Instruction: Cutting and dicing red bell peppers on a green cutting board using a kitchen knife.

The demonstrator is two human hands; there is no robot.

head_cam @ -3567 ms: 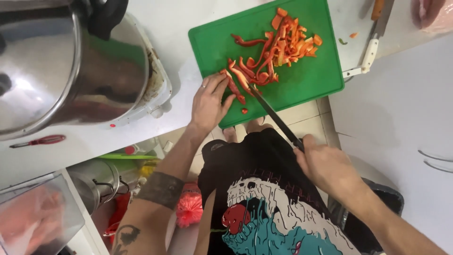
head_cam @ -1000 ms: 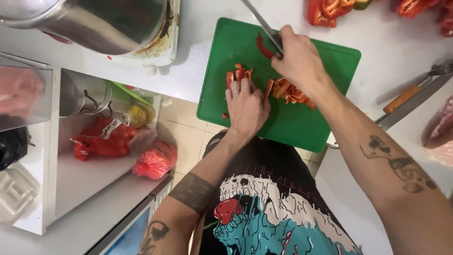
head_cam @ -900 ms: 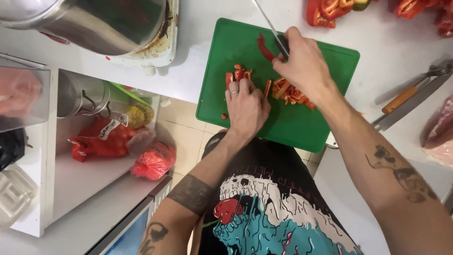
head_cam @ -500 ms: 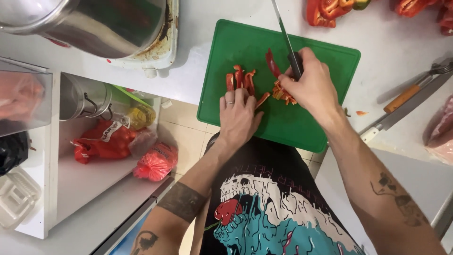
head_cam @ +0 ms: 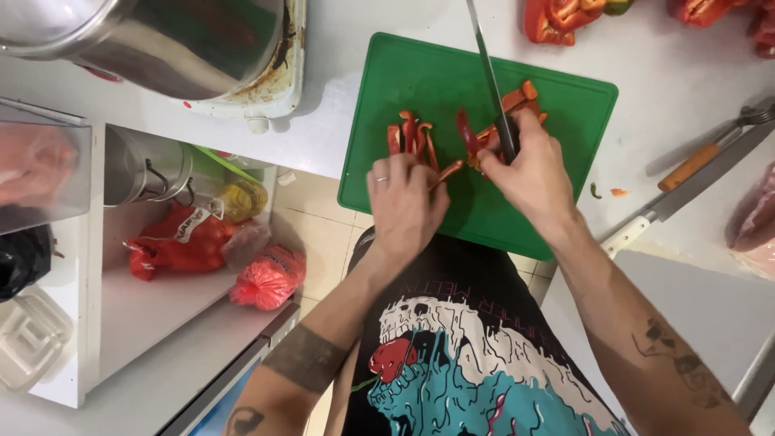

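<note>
1. A white surface [head_cam: 387, 121] runs across the far part of the view, smooth and matte, with a few scraps of pepper lying on it to the right.
2. A green plastic cutting board [head_cam: 420, 81], rectangular with rounded corners, lies flat on the surface with its near edge over the surface's edge.
3. Red pepper strips [head_cam: 412, 139], thin and glossy, lie in a loose cluster near the middle of the board.
4. The left hand [head_cam: 404, 206] rests on the board, fingers curled onto the near ends of the strips; its grip is bent, pressing rather than enclosing them. A ring shows on one finger.
5. The right hand [head_cam: 533, 173] is closed around the dark handle of a chef's knife [head_cam: 484, 56], whose narrow steel blade runs away toward the far edge, just beside the strips.
6. At far left stands a large shiny steel pot [head_cam: 161, 40] on a stained white tray [head_cam: 286, 81].
7. Halved red peppers [head_cam: 565, 16] sit at the far right.
8. On the right lie a wooden-handled utensil [head_cam: 698, 161] and a white-handled knife [head_cam: 646, 226].
9. Below at left, a white shelf [head_cam: 145, 307] holds red plastic bags [head_cam: 182, 246] and a metal pot [head_cam: 137, 165]; the floor is pale tile.
</note>
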